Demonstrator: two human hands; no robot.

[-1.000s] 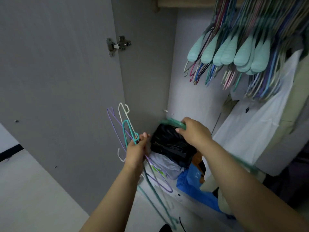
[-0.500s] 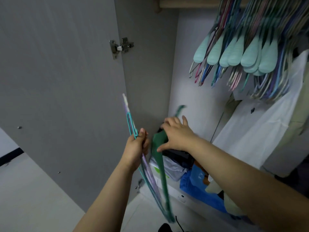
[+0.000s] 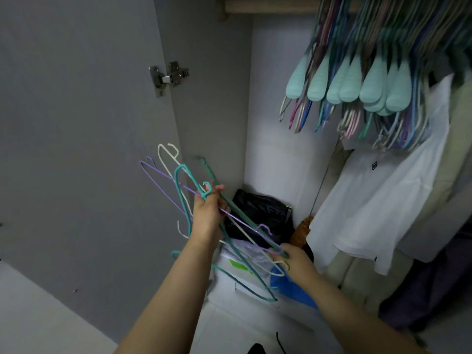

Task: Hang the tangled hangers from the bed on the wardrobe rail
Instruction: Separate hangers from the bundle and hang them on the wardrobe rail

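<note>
We stand at the open grey wardrobe with a tangled bunch of thin coated-wire hangers (image 3: pixel 204 221) in teal, purple and cream held low in front of us, well below the pale wooden wardrobe rail (image 3: pixel 268 6) at the top edge of the cupboard. Our left hand (image 3: pixel 207 215) grips the bunch near its upper end, fingers curled round several wires, with the hooks fanning up and left towards the grey door panel (image 3: pixel 76 123). Our right hand (image 3: pixel 293 259) pinches the lower ends of the purple and cream wires just above the heap of bags on the wardrobe floor. These hangers look light and springy (stiff enough to keep their shape, yet quick to snag on one another), and the smooth coating probably lets them slide in the fingers. We judge the best hold to be a single hanger at its neck just under the hook, drawing it out along its own plane. The row of mint-shouldered hangers (image 3: pixel 357 83) already crowds the rail's right part.
</note>
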